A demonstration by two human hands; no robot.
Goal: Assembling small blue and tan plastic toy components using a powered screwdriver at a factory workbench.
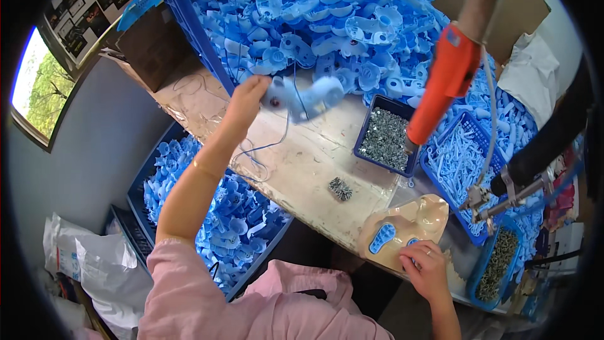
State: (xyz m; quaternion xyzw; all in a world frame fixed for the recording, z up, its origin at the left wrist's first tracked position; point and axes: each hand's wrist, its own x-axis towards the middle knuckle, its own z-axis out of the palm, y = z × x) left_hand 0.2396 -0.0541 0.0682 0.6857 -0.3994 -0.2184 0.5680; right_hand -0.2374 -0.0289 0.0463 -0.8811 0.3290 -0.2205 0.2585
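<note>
My left hand [250, 94] is closed on the edge of a light blue plastic shell [308, 97], held over the left part of the table in front of the big pile. The shell is smeared by motion, and thin dark cords hang by it. Over the near edge of a beige moulded fixture [402, 219] is my right hand [426, 267], its fingers bent and pressed together. Whatever they pinch is hidden. In the fixture lies a blue foot-shaped piece [382, 238]; a second blue piece [413, 242] shows partly beside my right fingers.
A heap of blue shells [314, 19] fills the back. An orange electric screwdriver [443, 79] hangs above a screw tray [385, 138]. Right of it stands a basket of blue strips [462, 170]. A small screw pile [340, 189] lies on the table; a bin of blue parts [233, 239] stands below left.
</note>
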